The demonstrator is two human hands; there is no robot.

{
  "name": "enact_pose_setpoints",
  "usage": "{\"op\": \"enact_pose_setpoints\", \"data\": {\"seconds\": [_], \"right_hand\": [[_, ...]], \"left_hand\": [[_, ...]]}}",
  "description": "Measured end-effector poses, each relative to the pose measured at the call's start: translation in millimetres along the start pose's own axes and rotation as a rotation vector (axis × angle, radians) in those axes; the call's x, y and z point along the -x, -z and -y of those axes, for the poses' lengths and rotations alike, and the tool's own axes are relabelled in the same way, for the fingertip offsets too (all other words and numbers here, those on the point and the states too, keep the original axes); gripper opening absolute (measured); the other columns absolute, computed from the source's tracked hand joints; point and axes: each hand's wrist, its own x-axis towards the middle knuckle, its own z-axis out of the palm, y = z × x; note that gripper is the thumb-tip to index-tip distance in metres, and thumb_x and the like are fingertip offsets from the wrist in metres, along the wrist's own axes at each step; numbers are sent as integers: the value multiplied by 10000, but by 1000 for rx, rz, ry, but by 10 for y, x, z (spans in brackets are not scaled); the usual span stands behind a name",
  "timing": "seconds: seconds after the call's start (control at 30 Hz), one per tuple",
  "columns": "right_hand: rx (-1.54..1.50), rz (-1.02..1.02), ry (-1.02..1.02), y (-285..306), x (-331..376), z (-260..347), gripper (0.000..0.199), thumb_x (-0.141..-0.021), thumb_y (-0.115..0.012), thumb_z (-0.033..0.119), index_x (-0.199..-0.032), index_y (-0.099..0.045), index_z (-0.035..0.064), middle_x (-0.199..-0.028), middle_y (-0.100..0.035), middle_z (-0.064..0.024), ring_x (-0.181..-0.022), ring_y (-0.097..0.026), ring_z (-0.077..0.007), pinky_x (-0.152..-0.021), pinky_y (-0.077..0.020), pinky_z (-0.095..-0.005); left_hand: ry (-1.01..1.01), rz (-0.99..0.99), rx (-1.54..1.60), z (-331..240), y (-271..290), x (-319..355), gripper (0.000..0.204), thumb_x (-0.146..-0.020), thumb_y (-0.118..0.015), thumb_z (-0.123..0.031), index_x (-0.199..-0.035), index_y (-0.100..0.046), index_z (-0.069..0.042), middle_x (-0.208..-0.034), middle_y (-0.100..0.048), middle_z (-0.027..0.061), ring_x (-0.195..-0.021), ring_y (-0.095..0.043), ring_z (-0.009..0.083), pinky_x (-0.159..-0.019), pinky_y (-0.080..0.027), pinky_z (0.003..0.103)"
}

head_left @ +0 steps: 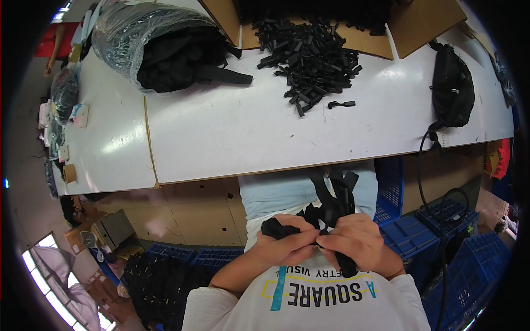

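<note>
Head view: both hands are held close together in front of the white shirt point(331, 295), over the lap in light blue trousers point(265, 196). The left hand point(284, 243) is curled closed around a bunched part of the black straps point(327, 201), some of which bulges out on its outer side. The right hand point(356, 243) is also closed, its thumb and fingers pinching the same black material right beside the left fingertips; a dark, thick end sticks out below it toward the shirt. Strap ends rise above the hands, pointing toward the table. Exactly what sits between the fingertips is hidden

On the white table point(232, 132) beyond, a heap of small black plastic parts point(312, 63) spills from an open cardboard box point(428, 25), with one single part point(342, 103) lying just off the heap. To the left, a clear plastic bag point(118, 36) holds dark fabric strips point(176, 60), one reaching out over the tabletop. A black pouch point(452, 85) lies near the right end, and blue crates point(406, 237) stand below
</note>
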Motion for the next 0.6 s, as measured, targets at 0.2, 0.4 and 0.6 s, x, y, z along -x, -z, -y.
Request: {"op": "enact_pose_setpoints", "data": {"seconds": [0.2,0.4,0.6], "right_hand": [[-20,-17,-3,-14,-9,2,317,-660,-715,-39,-948,-582,-24,-638,-586,-75,-461,-541,-191,-433,-412,-279],[-56,-57,76,-44,-9,-50,351,-653,-693,-18,-974,-575,-95,-624,-560,-74,-433,-506,-154,-371,-362,-256],[-40,1,-21,3,-6,-16,302,-663,-713,-47,-936,-589,-19,-671,-607,-80,-464,-539,-193,-431,-418,-274]], "left_hand": [[-20,5,10,-7,11,-7,357,-629,-722,-22,-969,-623,-68,-804,-598,61,-619,-591,210,-538,-472,300],[-25,22,-22,-14,31,-29,379,-627,-729,-32,-989,-628,-73,-813,-607,66,-617,-590,208,-536,-471,295],[-8,31,-36,20,37,10,373,-621,-736,-31,-978,-636,-74,-843,-626,74,-634,-599,209,-542,-474,287]]}}
